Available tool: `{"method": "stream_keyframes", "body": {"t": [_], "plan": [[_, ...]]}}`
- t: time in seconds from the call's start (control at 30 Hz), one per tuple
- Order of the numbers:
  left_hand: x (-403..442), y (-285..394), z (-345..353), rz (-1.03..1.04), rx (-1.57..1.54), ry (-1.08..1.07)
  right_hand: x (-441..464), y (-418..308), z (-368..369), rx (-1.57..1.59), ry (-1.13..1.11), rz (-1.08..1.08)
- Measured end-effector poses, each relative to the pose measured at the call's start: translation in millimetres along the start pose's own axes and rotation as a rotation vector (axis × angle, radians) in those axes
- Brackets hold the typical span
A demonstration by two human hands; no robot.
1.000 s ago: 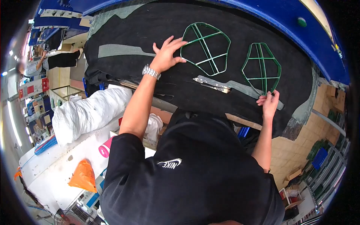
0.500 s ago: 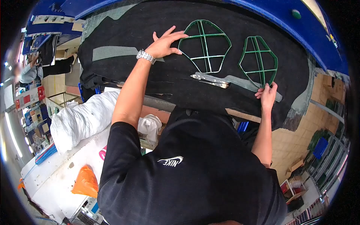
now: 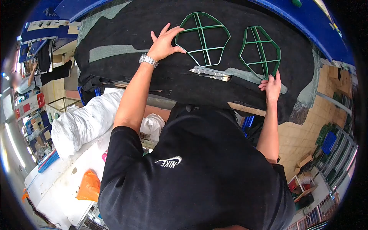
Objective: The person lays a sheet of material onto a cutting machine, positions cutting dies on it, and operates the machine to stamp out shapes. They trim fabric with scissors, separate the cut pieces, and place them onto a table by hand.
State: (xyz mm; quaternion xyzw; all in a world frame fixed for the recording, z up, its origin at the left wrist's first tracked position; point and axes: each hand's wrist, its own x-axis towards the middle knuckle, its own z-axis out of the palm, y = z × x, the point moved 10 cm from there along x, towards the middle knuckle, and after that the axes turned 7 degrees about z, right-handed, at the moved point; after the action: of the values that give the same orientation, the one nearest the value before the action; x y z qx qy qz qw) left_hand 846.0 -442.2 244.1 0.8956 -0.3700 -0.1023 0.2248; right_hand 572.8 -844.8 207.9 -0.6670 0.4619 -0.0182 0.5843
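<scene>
Black sheet material (image 3: 134, 27) lies across the work surface. My left hand (image 3: 165, 43), fingers spread, touches the left edge of the larger green frame (image 3: 205, 49), which has crossed bars. My right hand (image 3: 272, 86) pinches the lower end of the smaller green frame (image 3: 261, 62) to the right. A grey-green strip (image 3: 245, 74) shows beneath that frame's lower end. Beside the strip lies a narrow, pale-marked tool-like piece (image 3: 211, 73). Another grey-green shape (image 3: 111, 51) sits left of my left hand.
A blue beam (image 3: 283, 15) runs along the far side. White wrapped bundles (image 3: 84, 119) and an orange bag (image 3: 89, 186) are at the left. Another person (image 3: 28, 82) stands at the far left. Metal racks (image 3: 341, 153) stand at the right.
The view has shifted, so the sheet and frames sit higher in the picture. Both hands remain at their frames. The smaller frame's tilt has changed slightly.
</scene>
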Motion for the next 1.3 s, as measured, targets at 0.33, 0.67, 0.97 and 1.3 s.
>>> {"method": "stream_keyframes", "body": {"t": [0.33,0.67,0.97,1.3], "plan": [[5,5,-3,-0.039,0.005,-0.044,-8,3,16,0.077,-0.082,-0.014],[5,5,-2,-0.064,0.020,-0.062,-14,-8,55,0.192,-0.055,-0.043],[6,5,-2,-0.055,0.019,-0.064,-9,-8,54,0.128,-0.147,-0.032],[6,7,-3,-0.052,0.029,-0.061,-1,-9,50,0.136,-0.229,0.018]]}}
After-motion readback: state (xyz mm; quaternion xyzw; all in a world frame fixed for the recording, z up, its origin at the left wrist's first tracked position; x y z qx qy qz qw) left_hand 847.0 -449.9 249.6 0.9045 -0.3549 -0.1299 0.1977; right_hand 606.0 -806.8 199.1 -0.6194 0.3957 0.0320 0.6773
